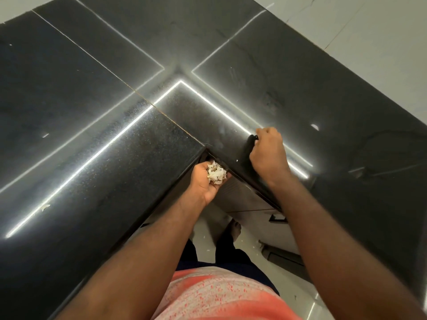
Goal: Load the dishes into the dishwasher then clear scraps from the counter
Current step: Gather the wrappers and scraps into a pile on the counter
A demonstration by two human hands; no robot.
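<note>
Head view: pale crumpled scraps are being cupped in the left hand below the glossy black stone counter edge; the right hand is being pressed, fingers curled, against the countertop.

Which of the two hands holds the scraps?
The left hand, cupped palm-up below the counter edge, holds the pale scraps. The right hand rests palm-down on the counter.

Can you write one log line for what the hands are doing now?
left hand: cupped under counter edge, holding scraps | right hand: on counter
</note>
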